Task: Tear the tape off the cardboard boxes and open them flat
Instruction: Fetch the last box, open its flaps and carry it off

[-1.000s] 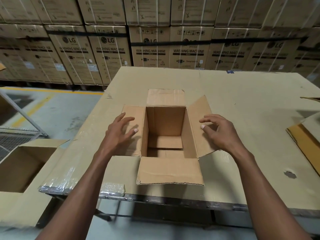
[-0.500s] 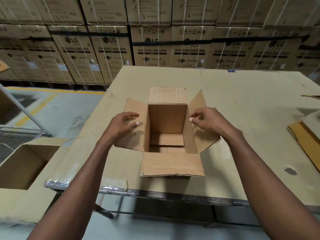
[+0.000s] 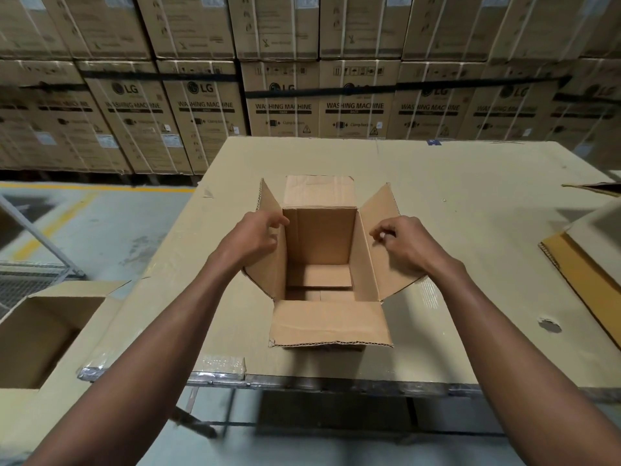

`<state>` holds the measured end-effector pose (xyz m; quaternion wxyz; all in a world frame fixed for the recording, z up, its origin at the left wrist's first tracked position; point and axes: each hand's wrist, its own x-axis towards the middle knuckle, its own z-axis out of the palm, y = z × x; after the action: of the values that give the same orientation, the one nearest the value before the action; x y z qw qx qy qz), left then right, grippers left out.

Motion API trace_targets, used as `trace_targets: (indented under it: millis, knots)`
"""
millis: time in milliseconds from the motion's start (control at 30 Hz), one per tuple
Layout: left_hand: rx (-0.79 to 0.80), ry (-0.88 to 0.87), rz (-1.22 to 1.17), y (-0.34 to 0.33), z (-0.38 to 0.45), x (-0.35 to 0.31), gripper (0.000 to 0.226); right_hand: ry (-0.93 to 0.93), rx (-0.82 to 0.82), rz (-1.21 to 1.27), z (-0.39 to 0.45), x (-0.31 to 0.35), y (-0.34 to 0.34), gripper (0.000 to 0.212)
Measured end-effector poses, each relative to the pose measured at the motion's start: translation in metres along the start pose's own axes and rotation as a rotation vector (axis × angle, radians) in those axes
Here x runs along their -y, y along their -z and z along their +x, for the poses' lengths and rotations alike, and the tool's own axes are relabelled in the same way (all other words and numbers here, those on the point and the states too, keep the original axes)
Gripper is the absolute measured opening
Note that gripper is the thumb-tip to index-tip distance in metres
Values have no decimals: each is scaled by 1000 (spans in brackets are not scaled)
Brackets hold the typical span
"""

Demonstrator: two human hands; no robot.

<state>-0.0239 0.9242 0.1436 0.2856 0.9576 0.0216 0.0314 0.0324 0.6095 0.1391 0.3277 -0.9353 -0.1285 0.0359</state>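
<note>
A small brown cardboard box (image 3: 319, 243) stands upright on the cardboard-covered table (image 3: 470, 203), its top open and its inside empty. The far flap and the near flap (image 3: 331, 322) lie folded outward. Both side flaps are raised at a slant. My left hand (image 3: 252, 238) grips the left side flap near the box's rim, fingers curled over it. My right hand (image 3: 403, 245) pinches the right side flap (image 3: 383, 210) close to the fold. No tape shows on the box.
Flattened cardboard (image 3: 584, 270) lies at the table's right edge, and a hole (image 3: 549, 325) marks the table cover near it. An open carton (image 3: 43, 334) stands on the floor at left. Stacked washing-machine cartons (image 3: 285, 109) form a wall behind the table.
Both hands moved inward to the box's side flaps and took hold of them. The side flaps rose from lying nearly flat to a steep slant.
</note>
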Motion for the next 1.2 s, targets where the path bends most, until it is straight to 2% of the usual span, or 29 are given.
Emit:
trace_targets:
  millis: [167,333,567,900,1067,1200]
  knots:
    - [-31,-72,71,-1,4,-14,31,-49,-42,20,-13,-4,4,35]
    - [-35,-155,8,0,0,-26,27,-75,-115,-16,-48,-12,18,20]
    - [40,-380,-6,-14,0,-62,23,-266,-250,14,-123,-23,49,23]
    - [238,-637,-109,-71,-23,-183,29,-545,-458,-45,-266,-47,105,27]
    - [260,-767,-122,-94,-50,-248,32,-582,-567,-42,-332,-60,144,26]
    - [264,-835,-130,-102,-73,-303,33,-587,-592,-77,-376,-79,185,23]
